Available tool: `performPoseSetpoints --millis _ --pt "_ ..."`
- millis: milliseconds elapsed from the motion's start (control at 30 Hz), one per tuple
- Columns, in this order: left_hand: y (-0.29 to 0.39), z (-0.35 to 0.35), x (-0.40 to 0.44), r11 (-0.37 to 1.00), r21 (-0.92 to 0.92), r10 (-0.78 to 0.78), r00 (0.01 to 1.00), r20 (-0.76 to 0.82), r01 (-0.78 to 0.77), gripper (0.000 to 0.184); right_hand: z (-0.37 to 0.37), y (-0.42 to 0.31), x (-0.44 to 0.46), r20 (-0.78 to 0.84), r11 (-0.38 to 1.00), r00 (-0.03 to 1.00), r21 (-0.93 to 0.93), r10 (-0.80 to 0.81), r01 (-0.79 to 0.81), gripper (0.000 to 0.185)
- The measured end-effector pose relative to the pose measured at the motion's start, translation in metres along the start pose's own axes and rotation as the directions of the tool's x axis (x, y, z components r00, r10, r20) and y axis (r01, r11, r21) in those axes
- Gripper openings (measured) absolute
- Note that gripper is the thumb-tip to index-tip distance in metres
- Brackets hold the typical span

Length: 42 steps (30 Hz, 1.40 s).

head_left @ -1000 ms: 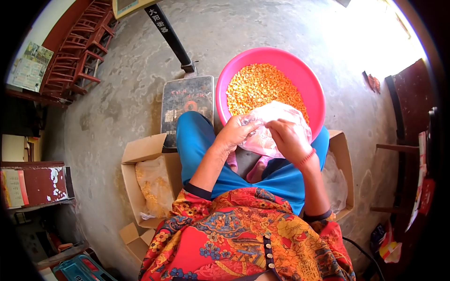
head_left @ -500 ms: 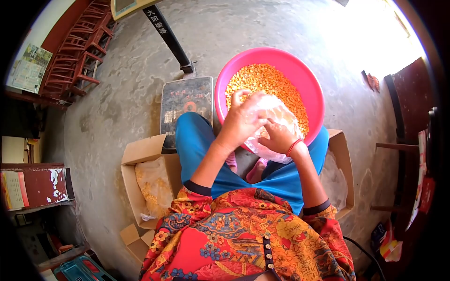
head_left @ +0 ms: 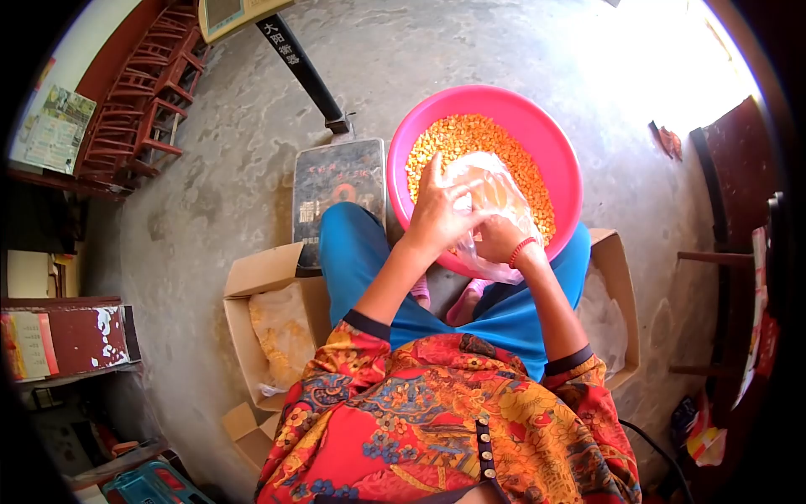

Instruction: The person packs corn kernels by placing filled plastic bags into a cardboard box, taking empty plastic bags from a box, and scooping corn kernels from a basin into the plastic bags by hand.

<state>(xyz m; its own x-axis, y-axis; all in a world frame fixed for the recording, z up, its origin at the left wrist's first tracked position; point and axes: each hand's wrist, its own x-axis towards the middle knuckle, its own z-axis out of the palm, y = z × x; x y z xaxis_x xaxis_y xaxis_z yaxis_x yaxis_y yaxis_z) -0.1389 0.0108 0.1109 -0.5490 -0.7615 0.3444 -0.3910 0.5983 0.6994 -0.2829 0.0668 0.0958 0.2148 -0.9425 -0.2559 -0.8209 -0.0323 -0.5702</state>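
A clear plastic bag point(head_left: 504, 186) is held over a pink basin point(head_left: 564, 160) of yellow-orange corn kernels point(head_left: 470, 134). My left hand point(head_left: 437, 214) is at the bag's left side, with its index finger raised and its thumb and other fingers at the plastic. My right hand point(head_left: 499, 238), a red bracelet on its wrist, is closed on the near part of the bag. The two hands almost meet at the thumbs. Part of the right fingers is hidden by the bag and left hand.
A platform scale point(head_left: 340, 181) stands left of the basin, its post rising behind. An open cardboard box point(head_left: 239, 323) with a filled bag lies by my left leg; another box point(head_left: 620, 286) with plastic bags is at my right. Wooden chairs point(head_left: 138, 118) line the left wall.
My left hand has shifted slightly at the bag, its index finger now pointing up. My right fingers have curled in, and the bag stands a little higher and further left.
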Motion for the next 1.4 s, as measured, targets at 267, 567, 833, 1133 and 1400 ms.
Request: performPoseSetpoints --millis 267,567,833,1133,1400 --pt "-0.038 -0.014 -0.009 0.987 0.010 -0.156 0.950 0.272 0.159 0.040 0.009 0.057 0.004 -0.223 0.995 0.970 0.010 0.095 -0.096 0.051" --pt "-0.010 -0.036 0.009 0.914 0.330 -0.351 0.869 0.347 0.237 0.032 -0.017 -0.004 0.008 -0.336 0.959 0.900 -0.034 -0.277 0.282 0.047" --pt "-0.047 0.000 0.000 0.967 0.217 -0.153 0.985 0.082 0.133 0.029 0.025 0.030 0.028 -0.144 0.974 0.979 -0.195 -0.142 0.113 0.055" --pt "-0.049 0.020 -0.010 0.926 0.314 -0.244 0.967 0.070 0.210 0.035 0.000 0.044 0.034 -0.201 0.907 0.974 0.381 -0.108 0.179 0.023" --pt "-0.047 0.021 -0.011 0.934 0.308 -0.210 0.976 0.056 0.183 0.032 -0.021 0.112 0.105 -0.532 0.982 0.846 0.144 -0.029 0.125 0.028"
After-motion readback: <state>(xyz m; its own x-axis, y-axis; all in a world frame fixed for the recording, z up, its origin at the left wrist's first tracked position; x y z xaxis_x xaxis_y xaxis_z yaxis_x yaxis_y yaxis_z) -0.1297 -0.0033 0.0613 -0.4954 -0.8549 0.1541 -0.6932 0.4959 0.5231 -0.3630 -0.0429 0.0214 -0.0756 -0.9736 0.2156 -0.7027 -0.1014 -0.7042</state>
